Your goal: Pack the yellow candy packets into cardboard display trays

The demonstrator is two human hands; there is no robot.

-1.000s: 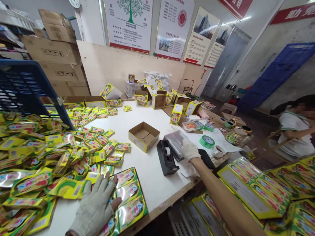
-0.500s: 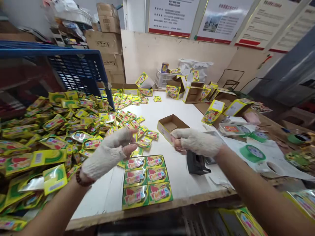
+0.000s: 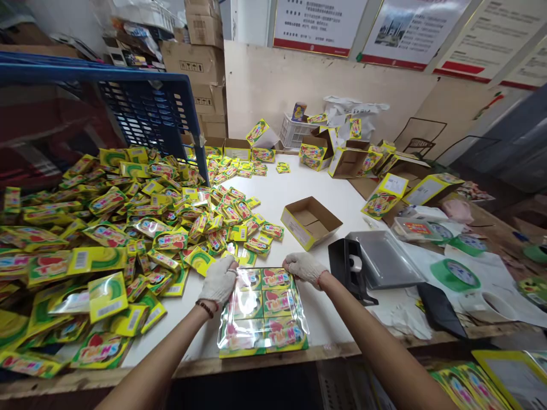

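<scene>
A clear, glossy plastic tray [image 3: 244, 307] lies over a block of small yellow-green candy boxes [image 3: 294, 345] printed "TWINS" at the table's front edge. My left hand [image 3: 220, 279], in a white fingerless glove, grips the tray's far left corner. At the far right corner, my right hand [image 3: 305, 269], gloved likewise, pinches the rim. Glare on the plastic partly hides the boxes beneath. Just beyond my right hand stands an open cardboard box [image 3: 311, 222] with a brown inside. Loose candy boxes [image 3: 106, 236] are heaped left of my left hand.
A black tape dispenser [image 3: 346, 267] and a stack of clear trays [image 3: 387, 262] stand to the right. Green tape rolls [image 3: 455, 274] lie farther right. A blue crate [image 3: 149, 119] tilts behind the heap, and open display boxes [image 3: 348, 159] line the back.
Both my hands have come down and closer together onto the small boxes. The clear tray now covers the block, which was uncovered before. My right hand has left the cardboard box's side.
</scene>
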